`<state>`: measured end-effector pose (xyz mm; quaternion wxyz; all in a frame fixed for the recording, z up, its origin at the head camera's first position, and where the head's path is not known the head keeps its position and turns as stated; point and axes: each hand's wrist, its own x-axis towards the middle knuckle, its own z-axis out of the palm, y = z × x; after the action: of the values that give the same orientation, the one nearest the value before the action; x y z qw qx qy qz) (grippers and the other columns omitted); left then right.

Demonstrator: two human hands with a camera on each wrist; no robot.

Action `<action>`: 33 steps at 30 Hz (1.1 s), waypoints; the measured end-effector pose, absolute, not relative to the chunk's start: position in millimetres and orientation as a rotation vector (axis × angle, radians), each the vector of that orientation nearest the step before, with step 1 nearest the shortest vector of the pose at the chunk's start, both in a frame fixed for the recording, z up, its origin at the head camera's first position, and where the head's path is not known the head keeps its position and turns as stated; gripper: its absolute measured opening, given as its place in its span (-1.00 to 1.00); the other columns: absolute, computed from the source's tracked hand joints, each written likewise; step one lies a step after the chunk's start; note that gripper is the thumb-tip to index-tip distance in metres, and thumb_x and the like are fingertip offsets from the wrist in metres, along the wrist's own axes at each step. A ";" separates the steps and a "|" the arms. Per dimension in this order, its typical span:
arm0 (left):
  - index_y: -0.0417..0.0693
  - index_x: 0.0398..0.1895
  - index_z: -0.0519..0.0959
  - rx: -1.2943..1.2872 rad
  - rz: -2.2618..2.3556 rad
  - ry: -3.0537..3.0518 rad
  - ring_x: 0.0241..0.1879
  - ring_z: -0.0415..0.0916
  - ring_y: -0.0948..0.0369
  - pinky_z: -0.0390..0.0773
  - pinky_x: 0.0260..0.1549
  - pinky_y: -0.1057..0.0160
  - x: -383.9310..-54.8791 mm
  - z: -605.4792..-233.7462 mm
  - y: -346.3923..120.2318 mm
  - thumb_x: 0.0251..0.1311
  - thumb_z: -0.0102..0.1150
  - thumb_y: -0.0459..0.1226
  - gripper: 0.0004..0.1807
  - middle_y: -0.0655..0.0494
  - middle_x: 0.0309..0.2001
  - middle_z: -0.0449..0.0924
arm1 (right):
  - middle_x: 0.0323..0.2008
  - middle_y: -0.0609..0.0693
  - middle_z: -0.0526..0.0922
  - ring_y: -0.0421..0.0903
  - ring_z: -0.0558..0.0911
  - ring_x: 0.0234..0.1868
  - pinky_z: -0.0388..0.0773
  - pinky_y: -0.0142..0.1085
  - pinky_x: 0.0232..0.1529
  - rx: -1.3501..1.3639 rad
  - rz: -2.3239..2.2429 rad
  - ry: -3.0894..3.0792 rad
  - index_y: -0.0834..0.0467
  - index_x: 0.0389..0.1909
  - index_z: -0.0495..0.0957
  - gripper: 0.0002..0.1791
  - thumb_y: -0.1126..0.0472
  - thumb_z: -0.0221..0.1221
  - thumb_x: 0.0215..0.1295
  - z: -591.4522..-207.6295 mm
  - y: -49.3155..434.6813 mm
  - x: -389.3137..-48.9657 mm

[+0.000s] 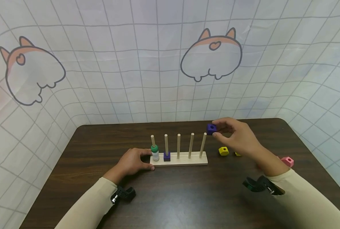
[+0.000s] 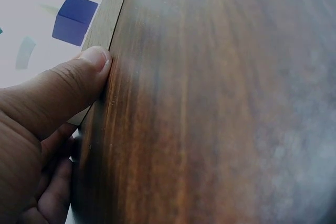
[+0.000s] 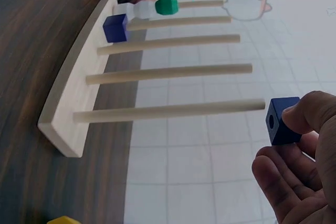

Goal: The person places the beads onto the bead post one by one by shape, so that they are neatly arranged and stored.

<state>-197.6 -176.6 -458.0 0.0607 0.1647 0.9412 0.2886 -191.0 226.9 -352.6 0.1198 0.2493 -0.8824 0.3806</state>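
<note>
A pale wooden peg board stands on the table with several upright pegs in a row. My left hand grips its left end, the thumb against the front edge. White and green beads are stacked on the leftmost peg, and a purple cube sits at the foot of the second. Between thumb and fingers, my right hand pinches another purple cube with a hole through it. That cube is up near the tip of the rightmost peg, which carries nothing.
To the right of the board lies a yellow block, with part of a second yellow piece behind the right hand. A pink block is farther right, beside the right forearm. A white grid-patterned cloth hangs behind the dark wooden table.
</note>
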 end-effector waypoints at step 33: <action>0.10 0.20 0.69 0.484 0.860 2.854 0.24 0.52 -0.03 0.50 0.18 -0.10 -197.6 -459.5 -176.3 -0.09 0.66 0.02 -0.30 0.05 0.18 0.66 | -0.09 0.00 0.73 -0.10 0.71 -0.12 0.66 -0.14 -0.04 0.941 1.171 -2.514 0.24 0.12 0.61 -0.60 0.34 0.41 0.26 -340.3 171.2 -193.6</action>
<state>-197.6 -176.3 -459.5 0.0609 0.1601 0.9433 0.2844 -193.6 171.2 -340.3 0.1064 0.3194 -0.8535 0.3977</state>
